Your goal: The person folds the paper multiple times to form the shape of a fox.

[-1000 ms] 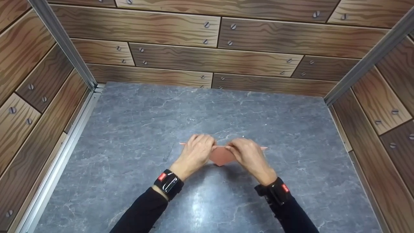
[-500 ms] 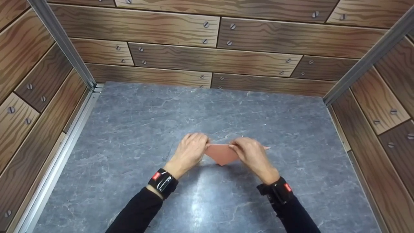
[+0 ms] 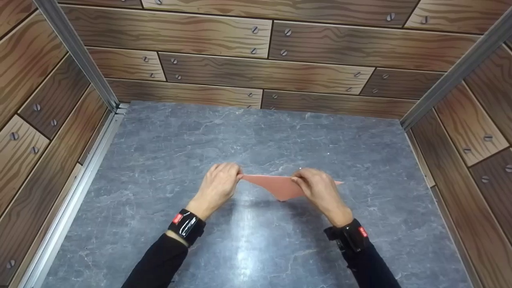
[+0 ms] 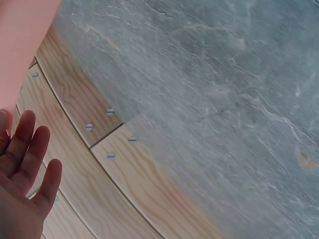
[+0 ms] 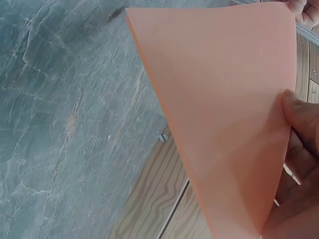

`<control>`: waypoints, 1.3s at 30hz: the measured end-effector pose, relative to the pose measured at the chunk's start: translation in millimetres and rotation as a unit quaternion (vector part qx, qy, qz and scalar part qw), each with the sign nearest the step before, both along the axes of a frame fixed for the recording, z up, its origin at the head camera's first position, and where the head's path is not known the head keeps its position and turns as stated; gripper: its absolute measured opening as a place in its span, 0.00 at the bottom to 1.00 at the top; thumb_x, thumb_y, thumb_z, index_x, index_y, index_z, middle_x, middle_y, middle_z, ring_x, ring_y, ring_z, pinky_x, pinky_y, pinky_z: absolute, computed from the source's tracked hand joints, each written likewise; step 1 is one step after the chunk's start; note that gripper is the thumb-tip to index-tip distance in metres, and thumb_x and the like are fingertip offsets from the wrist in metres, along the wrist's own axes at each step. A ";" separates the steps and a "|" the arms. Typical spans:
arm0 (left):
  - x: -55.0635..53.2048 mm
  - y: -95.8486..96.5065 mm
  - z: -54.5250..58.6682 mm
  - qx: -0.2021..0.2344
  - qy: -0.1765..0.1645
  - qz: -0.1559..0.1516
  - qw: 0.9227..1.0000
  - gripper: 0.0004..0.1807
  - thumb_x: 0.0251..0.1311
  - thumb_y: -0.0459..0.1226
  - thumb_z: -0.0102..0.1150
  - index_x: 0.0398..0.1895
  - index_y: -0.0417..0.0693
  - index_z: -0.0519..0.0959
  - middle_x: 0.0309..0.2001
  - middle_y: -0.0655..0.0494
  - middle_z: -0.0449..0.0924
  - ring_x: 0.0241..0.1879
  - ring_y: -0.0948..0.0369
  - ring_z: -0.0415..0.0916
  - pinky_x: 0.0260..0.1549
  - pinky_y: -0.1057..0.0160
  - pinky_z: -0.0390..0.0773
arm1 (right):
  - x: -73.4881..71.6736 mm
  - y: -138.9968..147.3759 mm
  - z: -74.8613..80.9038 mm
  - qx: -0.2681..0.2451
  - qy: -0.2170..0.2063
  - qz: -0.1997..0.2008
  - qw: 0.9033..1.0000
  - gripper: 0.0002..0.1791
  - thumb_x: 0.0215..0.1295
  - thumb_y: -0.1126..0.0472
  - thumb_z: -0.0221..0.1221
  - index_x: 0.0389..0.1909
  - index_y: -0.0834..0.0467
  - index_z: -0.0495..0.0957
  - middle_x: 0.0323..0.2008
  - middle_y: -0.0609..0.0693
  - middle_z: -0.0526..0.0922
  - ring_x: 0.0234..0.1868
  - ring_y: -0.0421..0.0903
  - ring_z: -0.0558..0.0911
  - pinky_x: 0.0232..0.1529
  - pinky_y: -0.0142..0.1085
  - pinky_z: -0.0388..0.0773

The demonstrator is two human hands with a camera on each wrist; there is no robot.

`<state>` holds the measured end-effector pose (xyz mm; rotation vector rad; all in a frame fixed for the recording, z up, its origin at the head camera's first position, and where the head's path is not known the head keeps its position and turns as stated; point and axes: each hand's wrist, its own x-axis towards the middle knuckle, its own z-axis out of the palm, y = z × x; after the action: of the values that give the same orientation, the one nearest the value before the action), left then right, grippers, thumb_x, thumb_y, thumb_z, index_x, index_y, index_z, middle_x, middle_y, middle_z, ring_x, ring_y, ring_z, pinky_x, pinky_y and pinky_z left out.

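A salmon-pink sheet of paper point(image 3: 280, 187), folded to a triangle, is held up between both hands, its long edge at the top and a corner pointing down. My left hand point(image 3: 219, 185) pinches its left tip. In the left wrist view, part of the paper point(image 4: 22, 40) runs up from the thumb and index finger, the other fingers loosely bent. My right hand point(image 3: 320, 188) grips the top edge right of the middle, and the right tip pokes out beyond it. The right wrist view shows the paper's broad face point(image 5: 219, 99), with the thumb point(image 5: 298, 109) pressed on it.
Beneath the hands lies a grey marbled tabletop point(image 3: 224, 136). Wood-patterned panels rise at the back point(image 3: 224, 68), left point(image 3: 48, 132) and right point(image 3: 468, 132). Metal rails point(image 3: 76, 48) run along the corners. Black bands point(image 3: 187, 226) sit on both wrists.
My left hand has slid left along the paper's top edge to its tip, baring more of the paper. My right hand has shifted slightly right with the paper.
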<state>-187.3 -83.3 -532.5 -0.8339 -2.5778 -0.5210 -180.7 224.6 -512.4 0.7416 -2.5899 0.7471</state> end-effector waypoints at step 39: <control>-2.0 11.5 12.7 0.073 -0.057 -0.019 0.996 0.06 0.67 0.42 0.66 0.38 0.49 0.85 0.39 0.57 0.88 0.44 0.56 0.84 0.57 0.49 0.78 | 5.0 -8.8 13.9 0.031 -0.069 -0.005 0.997 0.04 0.68 0.58 0.68 0.38 0.55 0.88 0.35 0.48 0.89 0.33 0.44 0.87 0.36 0.40 0.85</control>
<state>-189.3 -71.8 -519.7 -0.8251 -2.5912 -0.7790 -175.7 215.8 -498.5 0.7183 -2.7490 0.7428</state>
